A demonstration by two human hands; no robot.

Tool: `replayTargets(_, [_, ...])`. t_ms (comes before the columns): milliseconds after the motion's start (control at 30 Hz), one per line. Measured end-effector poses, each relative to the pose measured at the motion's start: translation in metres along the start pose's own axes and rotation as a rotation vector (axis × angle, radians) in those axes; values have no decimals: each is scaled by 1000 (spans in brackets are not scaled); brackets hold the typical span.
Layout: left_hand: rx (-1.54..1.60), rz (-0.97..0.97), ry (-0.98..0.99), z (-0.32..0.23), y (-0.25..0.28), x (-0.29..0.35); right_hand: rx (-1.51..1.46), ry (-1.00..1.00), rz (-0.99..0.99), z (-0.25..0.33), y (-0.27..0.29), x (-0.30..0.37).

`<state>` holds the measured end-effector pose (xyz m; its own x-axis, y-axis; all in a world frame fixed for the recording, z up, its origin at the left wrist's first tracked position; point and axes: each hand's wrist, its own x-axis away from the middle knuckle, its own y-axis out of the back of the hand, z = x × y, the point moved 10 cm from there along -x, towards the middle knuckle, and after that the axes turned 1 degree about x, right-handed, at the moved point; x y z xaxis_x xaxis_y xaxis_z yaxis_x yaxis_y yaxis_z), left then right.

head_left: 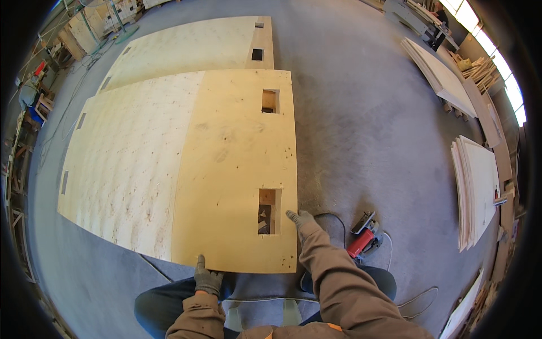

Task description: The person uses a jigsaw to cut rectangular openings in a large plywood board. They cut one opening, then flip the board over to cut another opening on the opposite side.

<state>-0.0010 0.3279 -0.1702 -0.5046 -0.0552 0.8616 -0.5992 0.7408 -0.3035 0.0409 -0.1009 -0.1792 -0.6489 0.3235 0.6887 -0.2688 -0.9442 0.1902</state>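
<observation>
A large pale plywood panel (220, 152) lies in front of me, its right part yellower than the rest. Rectangular cut-outs pierce it near the right and left edges; wood scraps show through the nearer right one (269, 212). My left hand (209, 278), in a grey glove, grips the near edge with the thumb raised along it and the fingers partly hidden. At the right edge, beside that cut-out, my gloved right hand (304, 222) holds the panel, thumb at the top and the other fingers out of sight below the rim.
A red handheld power saw (360, 242) rests on the floor right of my right arm, with cables around it. Another cut-out panel (192, 48) lies beyond the first. Stacked boards (474, 186) line the right side. A person (439, 22) is far off at the upper right.
</observation>
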Motion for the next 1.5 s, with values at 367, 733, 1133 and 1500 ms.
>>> replayTargets(367, [363,143,-111,17,-21,-32,317,-183,-278,28,24,14])
replayTargets(733, [494,175,-143,4,-126,26,430,89,-300,120,67,15])
replayTargets(1133, [-97,368,-77,-74,-450,-84,356,699,-317,486,140,-134])
replayTargets(1500, [-399,-131,-144,-213,-147,-77,913,356,26,309,61,-35])
